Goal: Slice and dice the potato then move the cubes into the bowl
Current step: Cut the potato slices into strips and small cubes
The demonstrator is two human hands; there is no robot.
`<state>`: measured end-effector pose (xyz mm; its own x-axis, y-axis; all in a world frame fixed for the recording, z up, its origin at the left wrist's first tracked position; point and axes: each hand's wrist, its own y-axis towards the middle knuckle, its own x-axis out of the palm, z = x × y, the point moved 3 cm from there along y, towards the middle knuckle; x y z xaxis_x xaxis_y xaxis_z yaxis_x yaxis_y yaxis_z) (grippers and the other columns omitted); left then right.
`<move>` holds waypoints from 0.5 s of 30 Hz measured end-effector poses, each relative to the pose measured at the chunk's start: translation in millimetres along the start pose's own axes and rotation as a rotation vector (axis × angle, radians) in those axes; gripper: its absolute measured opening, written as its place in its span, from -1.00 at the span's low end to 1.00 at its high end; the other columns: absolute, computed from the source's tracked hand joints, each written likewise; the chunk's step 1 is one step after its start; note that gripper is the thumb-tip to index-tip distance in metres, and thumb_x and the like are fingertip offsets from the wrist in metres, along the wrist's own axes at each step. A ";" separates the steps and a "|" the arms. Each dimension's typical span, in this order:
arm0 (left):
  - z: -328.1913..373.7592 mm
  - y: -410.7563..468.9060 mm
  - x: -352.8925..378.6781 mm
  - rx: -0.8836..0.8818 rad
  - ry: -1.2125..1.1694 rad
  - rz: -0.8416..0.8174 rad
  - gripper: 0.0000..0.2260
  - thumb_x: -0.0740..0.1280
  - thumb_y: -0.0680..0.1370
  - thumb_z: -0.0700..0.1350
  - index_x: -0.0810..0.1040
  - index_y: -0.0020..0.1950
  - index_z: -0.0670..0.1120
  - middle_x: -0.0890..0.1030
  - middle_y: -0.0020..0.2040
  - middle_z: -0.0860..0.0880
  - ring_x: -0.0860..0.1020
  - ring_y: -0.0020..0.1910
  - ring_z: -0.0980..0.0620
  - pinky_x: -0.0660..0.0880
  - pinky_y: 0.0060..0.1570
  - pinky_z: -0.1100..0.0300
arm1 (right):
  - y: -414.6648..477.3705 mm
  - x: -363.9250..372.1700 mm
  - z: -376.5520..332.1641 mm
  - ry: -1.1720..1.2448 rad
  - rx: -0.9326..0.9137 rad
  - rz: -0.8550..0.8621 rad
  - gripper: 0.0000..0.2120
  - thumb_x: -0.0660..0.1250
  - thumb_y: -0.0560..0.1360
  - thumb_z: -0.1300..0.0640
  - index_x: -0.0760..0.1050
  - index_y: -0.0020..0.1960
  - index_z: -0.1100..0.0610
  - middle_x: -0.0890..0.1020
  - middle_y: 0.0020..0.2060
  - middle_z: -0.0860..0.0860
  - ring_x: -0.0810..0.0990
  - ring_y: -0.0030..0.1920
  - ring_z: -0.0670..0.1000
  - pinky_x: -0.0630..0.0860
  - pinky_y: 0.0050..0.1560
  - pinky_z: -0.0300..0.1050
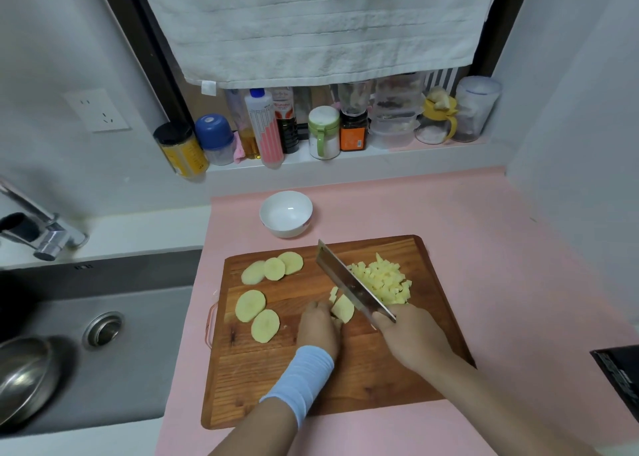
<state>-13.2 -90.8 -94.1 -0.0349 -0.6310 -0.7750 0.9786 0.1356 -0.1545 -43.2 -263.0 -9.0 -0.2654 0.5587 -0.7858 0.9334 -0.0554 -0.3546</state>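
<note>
Head view shows your right hand [411, 338] wrapped tight round the handle of the knife [349, 282], near the middle of the board [311, 379], with the blade running away from you toward the board's far edge. Your left hand [318, 324], a pale blue band [301, 376] on its wrist, sits just left of the blade with curled fingertips pinning a part-cut slice [344, 308] to the wood. A few strips already cut off it lie against the blade. The cubes [383, 277] are heaped on the other side of the knife, toward the board's far right corner. Three slices [274, 268] overlap in a row near the far left corner, and two more [250, 305] lie by the left edge. The bowl [286, 215] stands upright on the pink mat [484, 248], just beyond the board's far edge. The sink [103, 352] is to the left of the mat.
</note>
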 end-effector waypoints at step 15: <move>-93.3 -5.3 -84.5 -0.051 0.262 0.231 -0.73 0.33 0.50 -0.08 0.59 0.19 -0.07 0.54 0.13 -0.07 0.48 0.15 -0.10 0.43 0.18 0.05 | -2.9 44.8 -28.0 0.032 -0.017 -0.188 -0.66 0.19 0.64 -0.11 0.53 -0.21 0.03 0.62 -0.32 -0.06 0.61 -0.29 0.00 0.44 -0.33 -0.11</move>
<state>-34.4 33.0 -84.9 0.1293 -0.3622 -0.9231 0.9556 0.2941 0.0184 -51.0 -214.7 -29.0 -0.4281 0.5837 -0.6900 0.8721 0.0666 -0.4847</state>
